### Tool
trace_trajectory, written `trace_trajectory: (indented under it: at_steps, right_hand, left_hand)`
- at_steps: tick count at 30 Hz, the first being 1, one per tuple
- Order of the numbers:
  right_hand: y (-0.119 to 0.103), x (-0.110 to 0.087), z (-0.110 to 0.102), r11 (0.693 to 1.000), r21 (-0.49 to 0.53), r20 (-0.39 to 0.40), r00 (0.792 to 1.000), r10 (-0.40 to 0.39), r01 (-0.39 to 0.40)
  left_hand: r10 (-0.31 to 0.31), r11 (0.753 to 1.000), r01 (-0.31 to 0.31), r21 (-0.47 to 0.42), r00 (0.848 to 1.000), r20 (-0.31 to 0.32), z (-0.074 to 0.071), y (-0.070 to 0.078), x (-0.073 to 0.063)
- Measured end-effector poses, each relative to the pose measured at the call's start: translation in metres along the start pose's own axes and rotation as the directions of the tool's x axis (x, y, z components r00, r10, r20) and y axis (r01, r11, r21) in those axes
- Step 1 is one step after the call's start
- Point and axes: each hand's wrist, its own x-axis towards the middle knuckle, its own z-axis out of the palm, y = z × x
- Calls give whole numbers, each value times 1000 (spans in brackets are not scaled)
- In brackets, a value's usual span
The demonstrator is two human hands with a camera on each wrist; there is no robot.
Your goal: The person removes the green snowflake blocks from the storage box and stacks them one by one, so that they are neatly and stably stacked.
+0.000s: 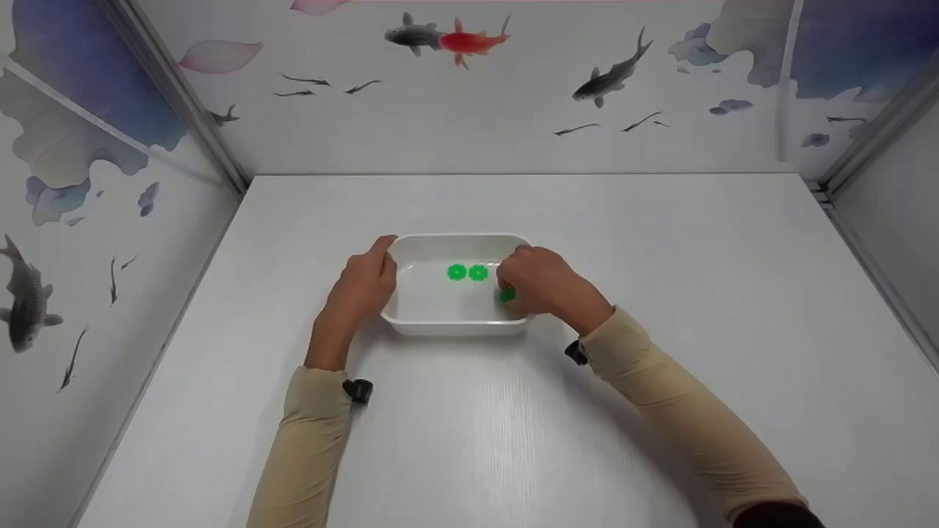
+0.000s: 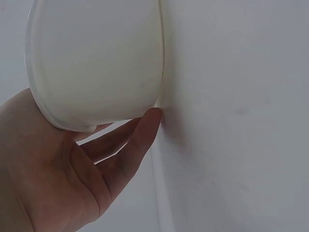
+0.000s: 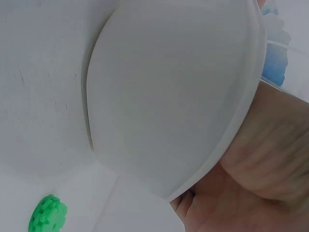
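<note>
A white rectangular plastic basin (image 1: 462, 328) stands on the table, with two green flower-shaped pieces (image 1: 467, 272) side by side on its floor. My left hand (image 1: 364, 282) grips the basin's left end. In the left wrist view its fingers (image 2: 128, 157) reach down the outer wall to the base. My right hand (image 1: 541, 282) reaches over the right end into the basin, fingers curled and pinching another green flower-shaped piece (image 1: 506, 295), mostly covered by the hand. The right wrist view shows the basin's outer wall (image 3: 164, 96), hiding those fingertips; green notched discs (image 3: 48, 215) appear lower left.
The white table (image 1: 469, 440) stretches around the basin. A back wall panel (image 1: 469, 132) with painted fish rises behind it, and a side panel (image 1: 183, 242) stands on the left. Black wrist cameras (image 1: 358, 391) sit at both sleeve cuffs.
</note>
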Motion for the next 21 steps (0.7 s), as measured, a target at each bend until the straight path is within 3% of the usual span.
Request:
trace_trajectory:
  at_steps: [13, 21]
  right_hand:
    - [-5, 12, 7, 997, 35, 50, 996, 73, -75]
    - [1, 8, 11, 985, 171, -32, 999, 32, -26]
  left_hand:
    - [-23, 1000, 23, -7, 1000, 3, 3, -3, 0]
    - [-27, 1000, 27, 6, 1000, 5, 1, -1, 1]
